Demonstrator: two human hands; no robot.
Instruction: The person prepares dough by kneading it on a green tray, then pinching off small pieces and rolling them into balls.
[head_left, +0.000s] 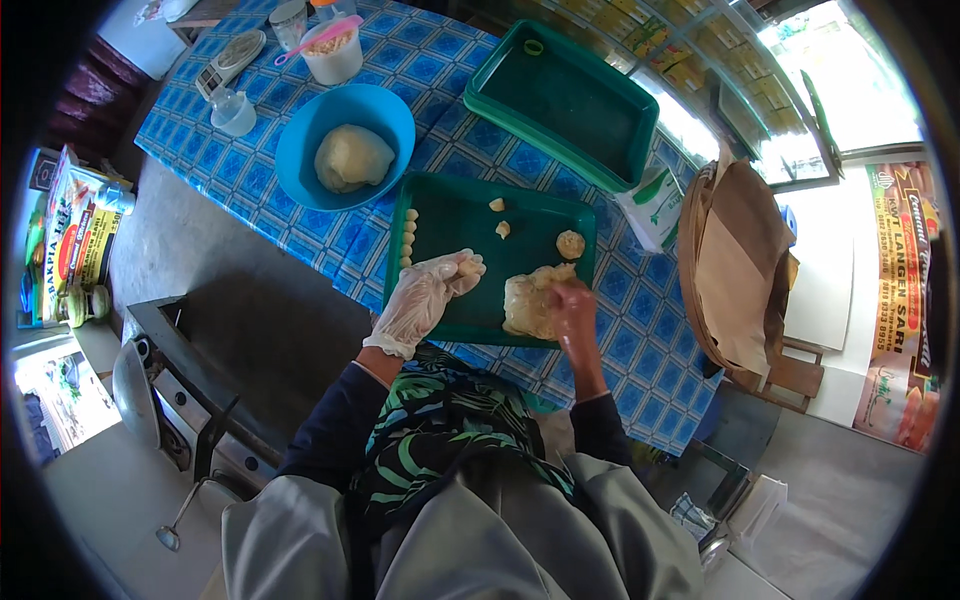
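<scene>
A green tray lies on the table in front of me. My left hand, in a clear plastic glove, is over its left part with fingers curled around what looks like a small piece of dough. My bare right hand grips the right edge of a flat, shiny slab of dough. Small dough balls line the tray's left side. Two loose bits of dough sit near the middle, and a round lump rests at the far right.
Beyond the tray stand a blue bowl holding a big dough mass and stacked green trays. A white tub with a pink spoon and a scale are far left. At right are a white packet and a paper-lined round basket.
</scene>
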